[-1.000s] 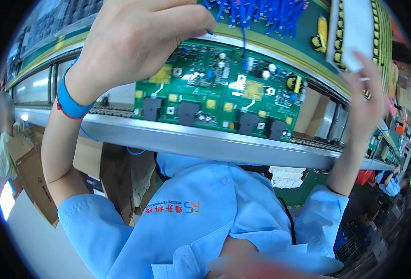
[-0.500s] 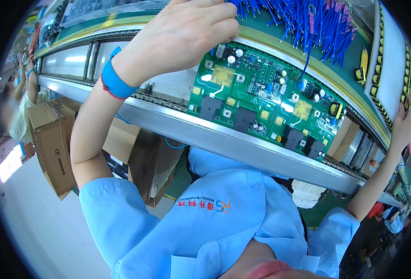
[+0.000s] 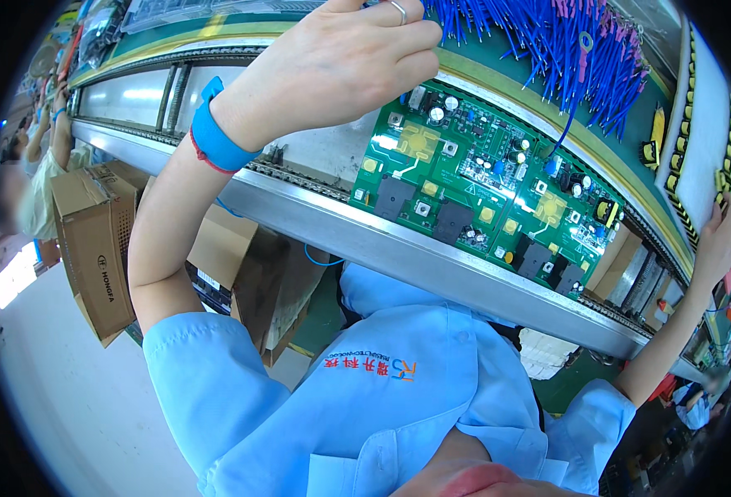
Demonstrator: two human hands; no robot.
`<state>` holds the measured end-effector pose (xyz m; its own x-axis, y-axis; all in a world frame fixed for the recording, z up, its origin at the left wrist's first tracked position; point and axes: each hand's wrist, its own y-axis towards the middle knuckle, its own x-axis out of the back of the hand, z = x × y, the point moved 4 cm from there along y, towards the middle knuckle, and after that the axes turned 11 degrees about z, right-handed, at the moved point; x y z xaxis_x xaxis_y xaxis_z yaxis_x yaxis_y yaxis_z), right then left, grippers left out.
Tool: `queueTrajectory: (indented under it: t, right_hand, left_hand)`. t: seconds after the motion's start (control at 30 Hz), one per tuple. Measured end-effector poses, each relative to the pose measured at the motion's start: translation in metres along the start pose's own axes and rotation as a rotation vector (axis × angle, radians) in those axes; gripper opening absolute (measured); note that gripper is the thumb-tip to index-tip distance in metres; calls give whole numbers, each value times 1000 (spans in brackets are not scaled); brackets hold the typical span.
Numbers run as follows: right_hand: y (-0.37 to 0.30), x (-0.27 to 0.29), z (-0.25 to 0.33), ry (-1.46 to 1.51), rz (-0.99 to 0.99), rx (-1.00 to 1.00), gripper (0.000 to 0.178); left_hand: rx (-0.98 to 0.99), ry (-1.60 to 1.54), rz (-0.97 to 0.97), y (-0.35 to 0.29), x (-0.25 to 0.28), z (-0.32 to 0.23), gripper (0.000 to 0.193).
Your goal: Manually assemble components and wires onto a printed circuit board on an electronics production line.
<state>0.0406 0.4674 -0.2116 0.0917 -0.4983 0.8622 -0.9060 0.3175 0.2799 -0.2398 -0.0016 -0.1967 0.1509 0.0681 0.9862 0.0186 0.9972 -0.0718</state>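
Note:
My left hand [image 3: 341,70], with a blue strap on its wrist, is raised over the far edge of the rail, beside a bundle of blue wires [image 3: 539,50]. Its fingers are curled in; the tips are at the upper edge, and what they hold, if anything, is hidden. Below it a green circuit board [image 3: 498,195] lies across the rails, carrying black blocks, capacitors and one yellow-and-black component [image 3: 606,212]. At the far right my right hand [image 3: 717,240] has bent fingers at a white tray [image 3: 705,108] lined with rows of similar components. Whatever is between those fingers is unclear.
A metal rail [image 3: 382,240] runs between me and the board. One loose yellow-and-black component [image 3: 649,153] lies near the tray. Cardboard boxes [image 3: 92,248] stand below at left. Another person's arm [image 3: 59,141] shows at the far left.
The view has shifted, so the board, wires and left hand appear a little farther right. My left hand stays curled; my right hand remains at the tray, its fingers slightly lower.

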Motion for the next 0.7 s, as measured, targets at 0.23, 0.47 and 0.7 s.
queueTrajectory:
  t: [0.23, 0.47, 0.7]
  right_hand:
    - [6, -2, -16, 226, 222, -184, 19]
    - [9, 5, -14, 233, 74, -153, 19]
    - [4, 61, 18, 629, 24, -217, 23]
  left_hand:
    - [-68, 72, -26, 3, 12, -11, 10]
    - [-89, -156, 38, 8, 13, -4, 7]
    - [-564, -96, -919, 6, -6, 17, 16]
